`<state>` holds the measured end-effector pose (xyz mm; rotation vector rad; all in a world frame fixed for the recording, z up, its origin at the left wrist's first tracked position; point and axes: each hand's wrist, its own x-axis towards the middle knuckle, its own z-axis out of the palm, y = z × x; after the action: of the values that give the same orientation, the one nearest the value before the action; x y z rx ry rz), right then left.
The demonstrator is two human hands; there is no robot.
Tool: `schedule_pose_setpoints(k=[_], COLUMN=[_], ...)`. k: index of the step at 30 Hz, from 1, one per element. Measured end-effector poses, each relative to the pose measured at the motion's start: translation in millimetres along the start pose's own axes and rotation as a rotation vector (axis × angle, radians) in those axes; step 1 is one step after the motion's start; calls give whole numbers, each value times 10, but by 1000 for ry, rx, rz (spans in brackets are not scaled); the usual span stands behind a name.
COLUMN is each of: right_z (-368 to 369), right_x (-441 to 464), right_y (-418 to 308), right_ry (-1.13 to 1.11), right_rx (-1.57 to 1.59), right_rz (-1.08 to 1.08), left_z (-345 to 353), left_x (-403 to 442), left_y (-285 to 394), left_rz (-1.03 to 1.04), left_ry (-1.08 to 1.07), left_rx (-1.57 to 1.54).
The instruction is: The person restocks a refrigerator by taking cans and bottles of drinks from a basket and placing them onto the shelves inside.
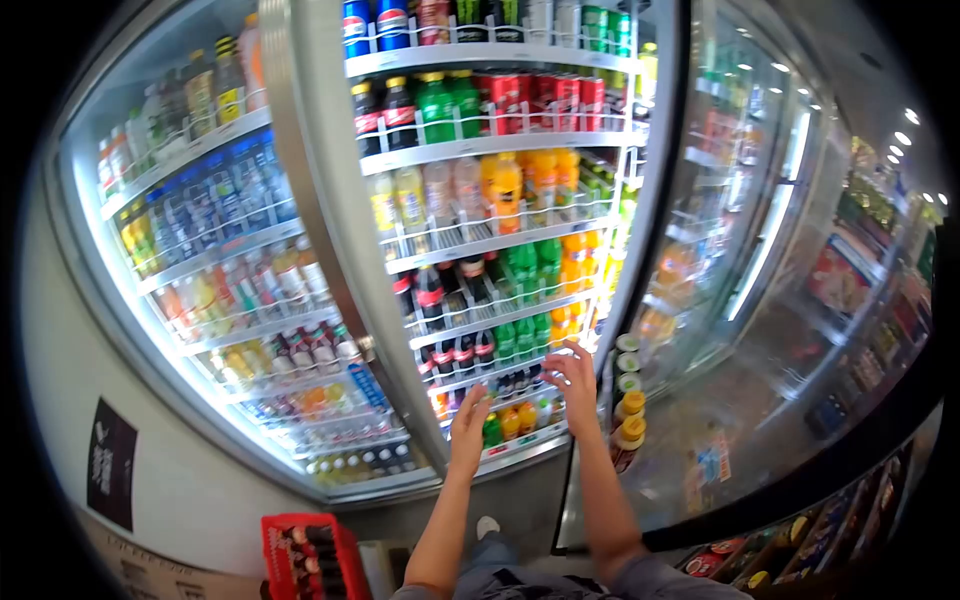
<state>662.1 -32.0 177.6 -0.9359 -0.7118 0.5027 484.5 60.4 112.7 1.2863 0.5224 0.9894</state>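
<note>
My left hand [469, 425] is raised in front of the lower shelves of a lit drinks fridge, palm turned inward, its fingers stretched out and holding nothing. Level with it but a little higher, my right hand [572, 385] has its fingers apart and slightly bent, with nothing in them. Between and behind the hands are small orange bottles [518, 419] on the bottom shelf. Just above stand dark cola bottles [464, 352], green bottles [520, 337] and orange drink bottles [565, 322]. I cannot make out either hand touching a bottle.
The fridge's glass door [700, 400] stands open on my right. Yellow-capped bottles [629, 430] are beside its edge. A red crate [310, 555] with dark bottles is on the floor at lower left. Another stocked fridge section [230, 260] lies left of the metal post.
</note>
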Motion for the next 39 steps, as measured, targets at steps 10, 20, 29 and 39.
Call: schedule_pose_setpoints(k=[10,20,29,39], right_z=[1258,2171,3203,4120], right_x=[-426,-896,-1433,-2291], right_y=[500,1041,1524,2177], right_ry=[-244,-547,-751,-1002], right_rx=[-55,-112,-47,30], right_rz=[66,68,97,305], left_z=[-1468,-2797,-3727,-4321], left_x=[-578,-1514,-2198,-3328], left_y=[773,993,1133,1290], left_rz=[121,93,130,127], left_ry=[364,675,852,1136], left_rx=[18,93,94,45])
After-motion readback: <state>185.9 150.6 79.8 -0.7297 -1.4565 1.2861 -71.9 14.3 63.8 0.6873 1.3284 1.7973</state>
